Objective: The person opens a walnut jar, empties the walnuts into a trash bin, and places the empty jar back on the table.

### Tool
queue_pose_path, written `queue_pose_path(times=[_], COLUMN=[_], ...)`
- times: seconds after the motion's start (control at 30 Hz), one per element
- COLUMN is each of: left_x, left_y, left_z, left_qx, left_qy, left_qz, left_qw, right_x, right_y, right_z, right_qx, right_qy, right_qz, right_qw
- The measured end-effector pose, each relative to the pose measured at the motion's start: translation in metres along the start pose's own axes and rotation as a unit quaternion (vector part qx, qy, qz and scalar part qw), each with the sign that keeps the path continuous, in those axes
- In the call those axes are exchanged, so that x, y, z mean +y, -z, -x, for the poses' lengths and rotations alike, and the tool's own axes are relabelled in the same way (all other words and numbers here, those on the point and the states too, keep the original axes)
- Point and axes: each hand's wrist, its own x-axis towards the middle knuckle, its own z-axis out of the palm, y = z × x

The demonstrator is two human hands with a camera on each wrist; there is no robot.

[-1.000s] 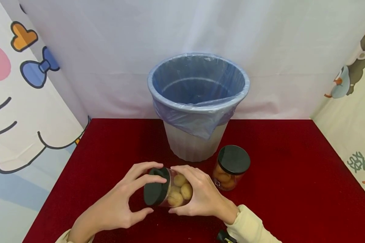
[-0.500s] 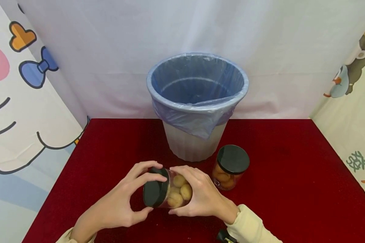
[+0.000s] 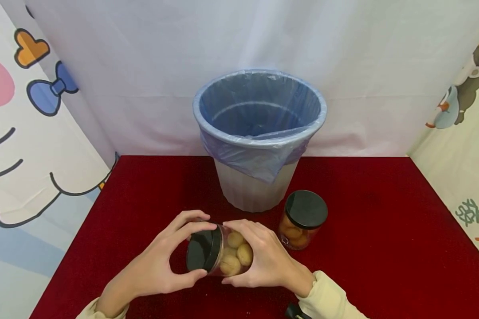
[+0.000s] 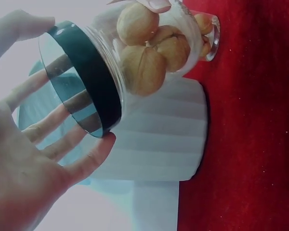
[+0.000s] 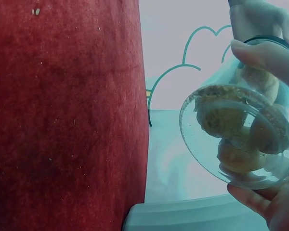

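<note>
A clear jar (image 3: 218, 266) with a black lid (image 3: 199, 251) and walnuts (image 4: 143, 70) inside lies tilted on its side between my hands, lid to the left. My left hand (image 3: 159, 266) grips the lid, fingers spread round its rim and thumb at the near edge. The right hand (image 3: 265, 257) holds the jar's body near its base, fingers over the far side and thumb below. In the right wrist view the jar's round base (image 5: 236, 134) faces the camera, raised off the red cloth. Behind the right hand stands a second black-lidded jar (image 3: 297, 237) with orange-brown pieces.
A pale bin (image 3: 253, 192) lined with a bluish plastic bag (image 3: 259, 161) stands at the back middle of the red-covered table (image 3: 367, 239). White cloth (image 3: 155, 79) hangs behind it, with printed cartoon sheets at both sides. A small dark object (image 3: 295, 311) shows beside the right cuff.
My left hand has turned slightly on the lid; its thumb has moved up onto the rim and its fingers have shifted. The jar's lid end has dipped a little towards me.
</note>
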Motion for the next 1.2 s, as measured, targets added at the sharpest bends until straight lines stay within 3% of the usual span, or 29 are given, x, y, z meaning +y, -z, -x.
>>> queue_pose_path(times=[0.13, 0.33, 0.6, 0.9, 1.2], left_x=[-0.002, -0.004, 0.0, 0.013, 0.015], left_y=[-0.003, -0.007, -0.005, 0.002, 0.004], left_z=[0.001, 0.003, 0.005, 0.009, 0.009], left_qx=[0.023, 0.051, 0.039, -0.003, -0.02], left_qy=[0.003, 0.041, 0.069, 0.004, 0.006], left_qz=[0.004, -0.011, -0.027, -0.027, -0.024], left_qw=[0.9997, 0.9978, 0.9965, 0.9996, 0.9995], right_x=[-0.001, -0.002, -0.003, -0.002, 0.002], right_y=[0.001, 0.001, 0.0, 0.001, 0.003], right_z=[0.001, 0.001, 0.002, 0.001, 0.001], right_qx=[-0.001, 0.0, 0.003, 0.011, 0.006], right_qy=[0.001, 0.002, 0.004, 0.006, -0.013], right_qz=[0.003, 0.005, 0.008, -0.014, -0.021], right_qw=[1.0, 1.0, 1.0, 1.0, 1.0])
